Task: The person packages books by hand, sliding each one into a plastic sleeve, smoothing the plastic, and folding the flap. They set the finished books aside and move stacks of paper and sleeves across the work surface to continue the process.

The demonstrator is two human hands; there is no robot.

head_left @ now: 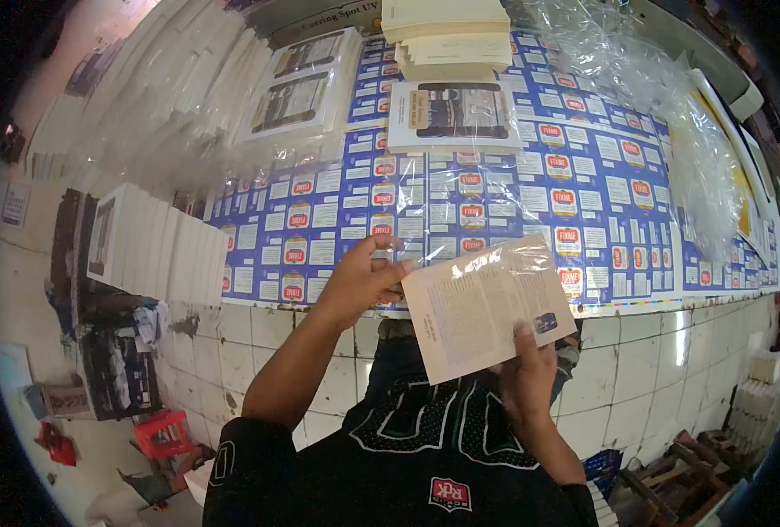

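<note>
Where the right grip (532, 373) pinches: the lower edge of the pale printed book (469, 329), near its 4 o'clock corner, thumb on the face beside a small photo (545, 322), fingers hidden beneath.
Left grip (368, 277): half curled at the book's 10 o'clock corner; whether it pinches anything, I cannot tell.
Book in hand: tilted, overlapping the near edge of the blue sheets (513, 184); probably light and fairly stiff, the shiny face likely slippery, corners easily bent. Best held by opposite edges, thumbs flat.
12 o'clock: a picture-covered book (456, 114), a cream stack (447, 39) behind it.
9 o'clock: a row of white books (157, 246).
1 to 2 o'clock: crumpled clear film (662, 75).
</note>
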